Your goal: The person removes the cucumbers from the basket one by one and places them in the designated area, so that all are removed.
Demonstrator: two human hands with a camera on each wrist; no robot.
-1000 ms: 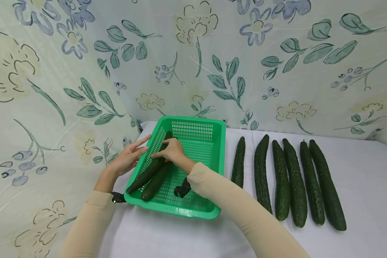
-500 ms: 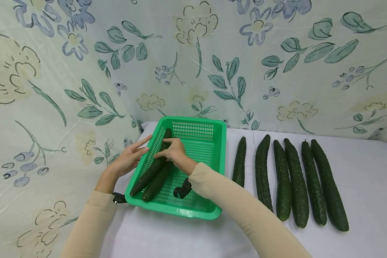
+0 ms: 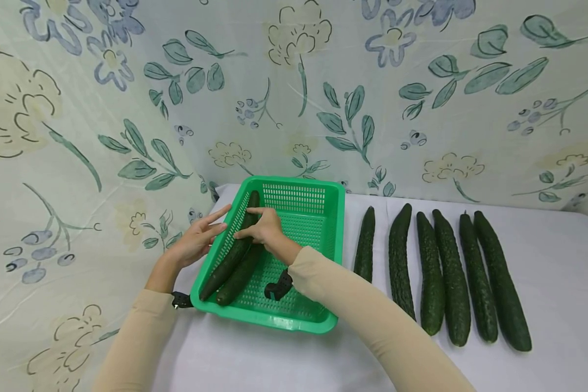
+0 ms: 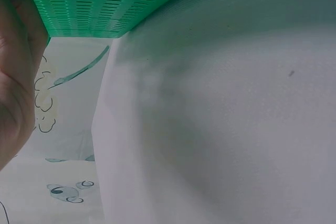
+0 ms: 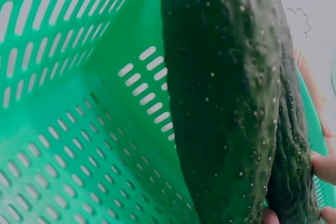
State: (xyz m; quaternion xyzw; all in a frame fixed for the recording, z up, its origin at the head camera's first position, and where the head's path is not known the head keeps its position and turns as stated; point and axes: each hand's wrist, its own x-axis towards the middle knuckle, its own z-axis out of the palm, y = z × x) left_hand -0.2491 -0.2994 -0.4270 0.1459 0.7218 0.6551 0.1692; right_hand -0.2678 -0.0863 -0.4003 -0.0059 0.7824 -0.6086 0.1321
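Inside the green plastic basket [image 3: 269,322], my right hand [image 3: 268,228] pinches a dark green cucumber [image 3: 227,269] with thumb and fingers. This cucumber lies along the basket's left wall. A second cucumber [image 3: 240,277] rests just right of it, its far part hidden under my right hand. The right wrist view has this second cucumber [image 5: 220,98] large in front, with the held cucumber [image 5: 294,140] behind it and fingertips [image 5: 323,167] at its side. My left hand [image 3: 196,239] touches the basket's left wall from outside, fingers extended along the rim. From the left wrist, that slotted wall [image 4: 100,3] shows beside the hand.
Several cucumbers lie in a row right of the basket, from the nearest cucumber [image 3: 366,245] to the outermost cucumber [image 3: 503,283]. A white cloth [image 3: 255,359] covers the table. Flowered fabric [image 3: 294,81] hangs behind and at the left.
The held cucumber has turned slightly and shifted: its far end is further back, its near end a little right. My right hand moved slightly right; my left hand stayed at the wall.
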